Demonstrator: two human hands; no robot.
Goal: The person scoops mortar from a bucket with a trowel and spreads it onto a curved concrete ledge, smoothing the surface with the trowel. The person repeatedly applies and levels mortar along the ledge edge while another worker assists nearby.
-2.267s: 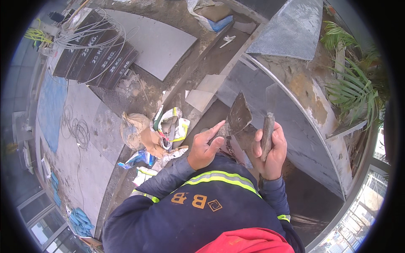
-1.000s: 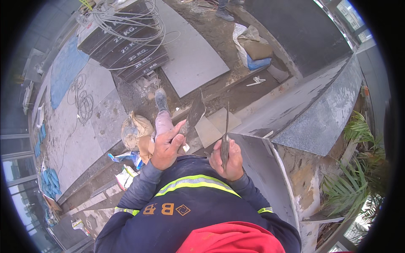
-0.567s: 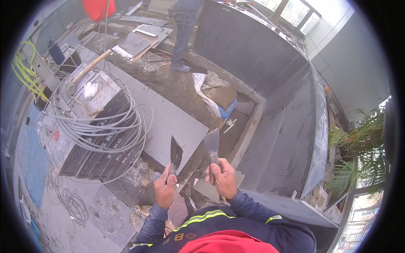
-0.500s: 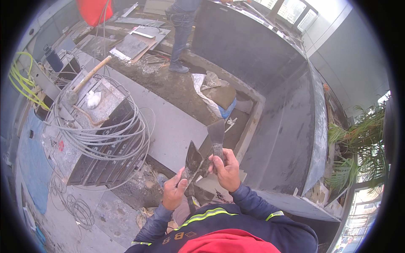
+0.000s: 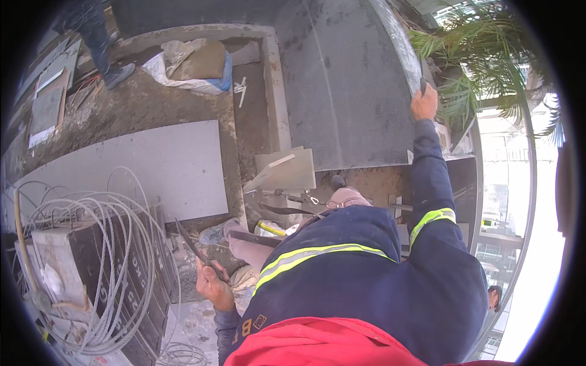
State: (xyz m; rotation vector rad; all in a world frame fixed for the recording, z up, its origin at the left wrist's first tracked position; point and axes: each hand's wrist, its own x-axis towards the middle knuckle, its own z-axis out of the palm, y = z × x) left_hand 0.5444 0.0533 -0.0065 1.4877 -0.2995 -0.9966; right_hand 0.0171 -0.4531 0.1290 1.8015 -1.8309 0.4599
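Observation:
My left hand (image 5: 215, 288) is closed round the handle of a trowel (image 5: 191, 243), low at the left beside the coil of wire rope. The trowel's blade points up and away from me, seen nearly edge-on. My right arm reaches far out to the right. At its end my right hand (image 5: 425, 104) grips a putty knife (image 5: 422, 86) by the pale top edge (image 5: 398, 43) of a dark grey wall (image 5: 342, 91). Only a small dark part of the putty knife shows; my fingers hide the rest, and I cannot tell whether it touches the edge.
Grey wire rope (image 5: 125, 244) loops over stacked dark weights (image 5: 91, 262) at the left. A large grey board (image 5: 146, 171) lies on the ground, with a sand-filled sack (image 5: 201, 64) beyond it. Palm fronds (image 5: 488, 55) hang past the wall. Another person's leg (image 5: 97, 46) stands far left.
My hands have moved apart: the right has gone out to the wall's top edge with the putty knife, the left down and left with the trowel. The view has swung to the right.

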